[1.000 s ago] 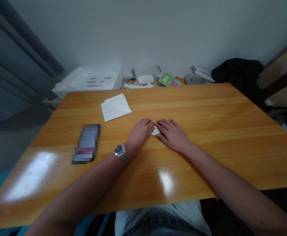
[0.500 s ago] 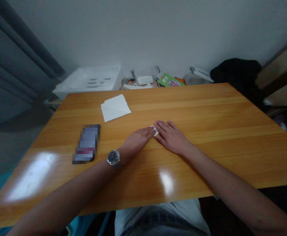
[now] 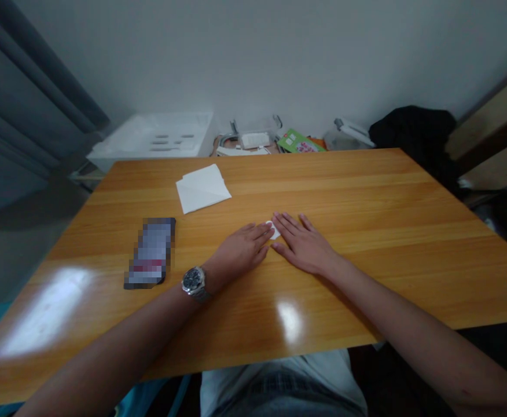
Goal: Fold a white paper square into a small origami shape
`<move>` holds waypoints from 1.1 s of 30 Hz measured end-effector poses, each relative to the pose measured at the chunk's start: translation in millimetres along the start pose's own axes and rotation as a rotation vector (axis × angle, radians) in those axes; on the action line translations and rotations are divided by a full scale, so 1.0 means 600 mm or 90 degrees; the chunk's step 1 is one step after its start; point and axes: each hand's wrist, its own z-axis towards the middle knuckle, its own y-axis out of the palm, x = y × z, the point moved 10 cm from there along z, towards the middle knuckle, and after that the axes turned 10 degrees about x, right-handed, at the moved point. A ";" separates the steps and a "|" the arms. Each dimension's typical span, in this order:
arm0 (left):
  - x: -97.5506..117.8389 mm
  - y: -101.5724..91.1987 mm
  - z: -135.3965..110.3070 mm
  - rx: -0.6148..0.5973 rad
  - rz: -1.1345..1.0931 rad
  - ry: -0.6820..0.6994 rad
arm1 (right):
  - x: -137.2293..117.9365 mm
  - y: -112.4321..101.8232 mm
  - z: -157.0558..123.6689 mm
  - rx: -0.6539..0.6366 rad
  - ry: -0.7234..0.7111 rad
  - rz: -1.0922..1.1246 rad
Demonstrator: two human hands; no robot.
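Note:
A small white piece of paper (image 3: 275, 232) lies on the wooden table (image 3: 357, 202), partly covered by fingers from both sides. My left hand (image 3: 245, 248), with a metal watch (image 3: 194, 281) on its wrist, rests flat with its fingertips on the paper's left part. From the right, my right hand (image 3: 300, 242) lies palm down, fingers stretched and slightly spread, touching the paper's right edge. Neither hand grips anything. How much of the paper is under the fingers cannot be seen.
White sheets of paper (image 3: 204, 190) lie farther back on the left. A phone (image 3: 153, 252) with a blurred screen lies left of my left hand. Behind the table stand a white foam box (image 3: 149, 136), a green packet (image 3: 299, 141) and a black cloth-like heap (image 3: 414, 130).
My left thumb has moved off the paper toward me, and that hand has flattened. My right hand has hardly moved. The view has shifted slightly.

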 end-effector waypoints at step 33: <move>0.004 0.005 -0.013 -0.063 -0.003 0.006 | -0.002 0.000 -0.028 0.009 -0.014 0.049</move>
